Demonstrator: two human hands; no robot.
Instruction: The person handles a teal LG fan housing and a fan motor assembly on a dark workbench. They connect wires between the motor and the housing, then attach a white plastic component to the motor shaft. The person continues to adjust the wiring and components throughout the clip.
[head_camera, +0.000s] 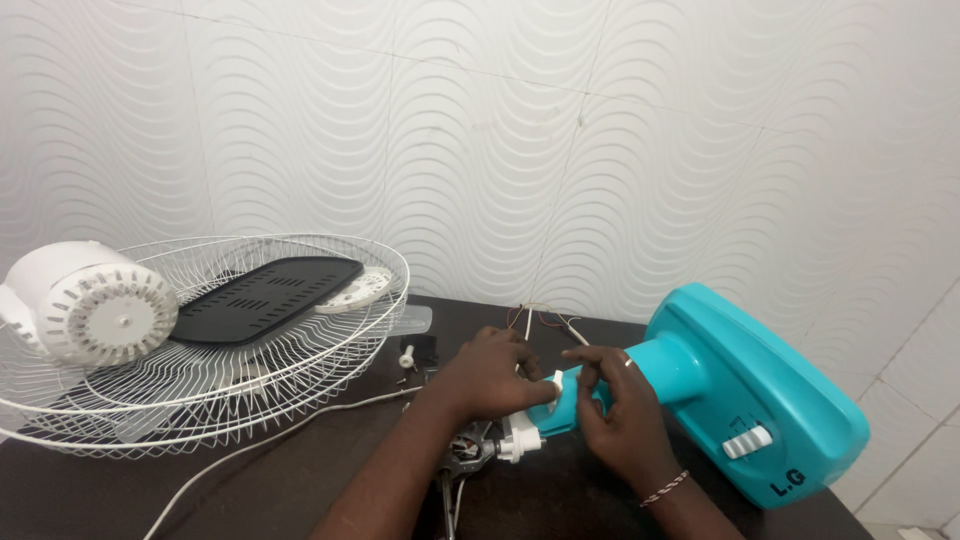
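Both hands meet at the neck of a teal fan base (760, 400) that lies on its side on the dark tabletop (150, 490), its broad foot toward the right and its round stem pointing left. The left hand (490, 375) is curled over the stem's end, fingers closed around a small white part (555, 385) that sits there, with the thumb side toward the stem. The right hand (620, 415) is closed around the stem itself from the near side, fingers wrapped over the top; a ring shows on one finger and a thread band on the wrist. Just below the hands a white fitting (520, 442) and a motor (468, 450) with bare metal show, partly hidden by the left forearm. Thin coloured wires (545, 318) rise behind the hands. A white switch (747, 441) sits on the face of the foot. Well to the left, a white wire guard (250, 350) lies on the tabletop, holding a black slotted plate (265, 297) and a white round housing (90, 300) at its left rim. A white cord (280, 435) runs across the tabletop from the lower left toward the hands. A small white knob (406, 356) stands between the guard and the left hand.
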